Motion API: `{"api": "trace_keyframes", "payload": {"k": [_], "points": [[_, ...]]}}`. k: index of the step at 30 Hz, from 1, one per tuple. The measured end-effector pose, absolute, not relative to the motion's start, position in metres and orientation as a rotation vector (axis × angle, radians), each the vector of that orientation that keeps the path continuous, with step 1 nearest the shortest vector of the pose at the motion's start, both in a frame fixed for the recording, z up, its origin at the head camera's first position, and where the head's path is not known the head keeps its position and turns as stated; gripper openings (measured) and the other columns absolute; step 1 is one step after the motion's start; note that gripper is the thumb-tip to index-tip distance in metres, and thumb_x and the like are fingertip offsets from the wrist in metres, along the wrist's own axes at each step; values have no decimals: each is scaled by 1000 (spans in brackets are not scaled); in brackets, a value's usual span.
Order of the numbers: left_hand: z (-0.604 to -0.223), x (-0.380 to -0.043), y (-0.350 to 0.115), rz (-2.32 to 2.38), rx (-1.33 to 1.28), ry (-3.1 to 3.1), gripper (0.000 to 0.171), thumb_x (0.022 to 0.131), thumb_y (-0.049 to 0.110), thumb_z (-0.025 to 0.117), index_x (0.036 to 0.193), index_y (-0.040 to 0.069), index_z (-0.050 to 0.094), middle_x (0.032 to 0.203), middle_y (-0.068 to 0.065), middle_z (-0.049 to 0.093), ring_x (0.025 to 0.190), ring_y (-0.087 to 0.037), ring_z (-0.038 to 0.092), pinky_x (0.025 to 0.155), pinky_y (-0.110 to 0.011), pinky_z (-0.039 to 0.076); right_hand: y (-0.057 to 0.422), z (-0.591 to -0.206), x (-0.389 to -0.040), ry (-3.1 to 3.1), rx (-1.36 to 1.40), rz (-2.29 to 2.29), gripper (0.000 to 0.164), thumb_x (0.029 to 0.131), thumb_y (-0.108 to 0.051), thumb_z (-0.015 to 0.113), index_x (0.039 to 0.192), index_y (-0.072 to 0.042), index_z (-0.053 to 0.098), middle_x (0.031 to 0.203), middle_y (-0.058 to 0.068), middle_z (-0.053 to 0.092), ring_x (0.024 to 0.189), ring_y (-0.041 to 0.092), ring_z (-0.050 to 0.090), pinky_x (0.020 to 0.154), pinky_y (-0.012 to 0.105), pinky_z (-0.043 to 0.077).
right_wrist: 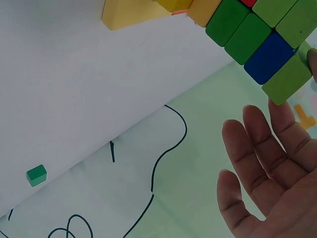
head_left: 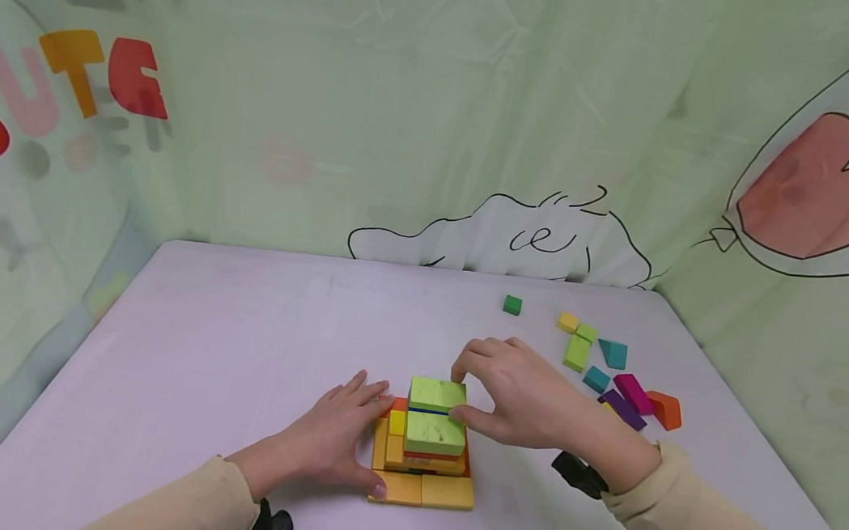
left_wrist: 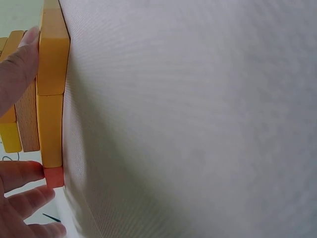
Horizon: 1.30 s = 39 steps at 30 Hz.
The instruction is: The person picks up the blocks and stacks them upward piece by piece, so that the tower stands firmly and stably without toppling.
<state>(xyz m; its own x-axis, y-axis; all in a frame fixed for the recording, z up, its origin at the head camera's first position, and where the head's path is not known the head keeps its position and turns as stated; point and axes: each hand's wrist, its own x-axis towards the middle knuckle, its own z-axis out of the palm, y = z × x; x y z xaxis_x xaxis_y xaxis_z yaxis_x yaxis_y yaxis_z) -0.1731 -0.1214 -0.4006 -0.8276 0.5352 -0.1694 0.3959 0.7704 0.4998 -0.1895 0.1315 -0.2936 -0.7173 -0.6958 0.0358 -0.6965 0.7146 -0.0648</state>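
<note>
A layered stack of wooden blocks stands in the head view, with orange blocks (head_left: 447, 493) at its base. Two light green blocks (head_left: 434, 433) show at the top. My right hand (head_left: 522, 397) pinches the farther light green block (right_wrist: 287, 82) between thumb and index finger, while the other fingers extend free. Below it in the tower is a blue block (right_wrist: 269, 58), beside dark green blocks (right_wrist: 237, 42). My left hand (head_left: 329, 437) spreads along the left side of the base. Its thumb rests by the front orange block (left_wrist: 53, 59) and a fingertip touches a red block (left_wrist: 54, 177).
Loose blocks lie at the right of the table (head_left: 245, 327), among them a teal triangle (head_left: 613, 354), a purple block (head_left: 623, 409), a magenta block (head_left: 634, 393) and an orange block (head_left: 664, 410). A dark green block (head_left: 513, 304) sits farther back. Printed curtains (head_left: 294, 127) surround the table.
</note>
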Motion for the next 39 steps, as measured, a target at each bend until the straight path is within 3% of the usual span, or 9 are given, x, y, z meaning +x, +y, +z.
{"api": "trace_keyframes", "payload": {"k": [8,16,23,29,34,39], "points": [[-402,-174,-122,665,719,2653,107,68,57,90,152,7,47,164,-11,38,157,-41,18,124,-63,24,133,-294,-189,-2919,1167,146,30,86,-38,81,106,-17,71,108,-2,71,102,17,64,92,44,55],[-401,-173,-118,648,703,2643,108,67,58,90,153,9,47,163,-10,39,157,-40,21,124,-63,25,156,-289,-194,-2968,977,318,39,95,-38,72,121,-11,68,117,4,70,112,25,65,97,51,55],[-401,-171,-119,659,677,2641,108,66,57,91,153,11,47,162,-12,41,155,-42,25,122,-64,28,223,-301,-238,-2999,678,515,45,104,-32,60,134,1,59,118,14,69,109,30,64,91,52,57],[-401,-171,-120,664,703,2652,108,66,57,91,153,10,47,161,-13,42,154,-44,27,120,-65,31,288,-338,-282,-3188,415,436,44,101,-16,63,134,11,55,111,25,67,98,35,63,84,51,59],[-402,-170,-121,666,706,2652,108,66,57,91,153,10,47,161,-13,42,154,-44,27,120,-65,31,306,-362,-295,-3347,410,177,50,96,-10,66,141,6,52,120,33,62,90,33,62,75,46,59],[-402,-171,-120,666,705,2654,109,65,56,92,153,10,47,161,-13,42,154,-44,26,120,-65,31,296,-368,-297,-3358,429,40,47,94,1,58,141,0,55,126,34,62,95,35,62,80,52,58]]}}
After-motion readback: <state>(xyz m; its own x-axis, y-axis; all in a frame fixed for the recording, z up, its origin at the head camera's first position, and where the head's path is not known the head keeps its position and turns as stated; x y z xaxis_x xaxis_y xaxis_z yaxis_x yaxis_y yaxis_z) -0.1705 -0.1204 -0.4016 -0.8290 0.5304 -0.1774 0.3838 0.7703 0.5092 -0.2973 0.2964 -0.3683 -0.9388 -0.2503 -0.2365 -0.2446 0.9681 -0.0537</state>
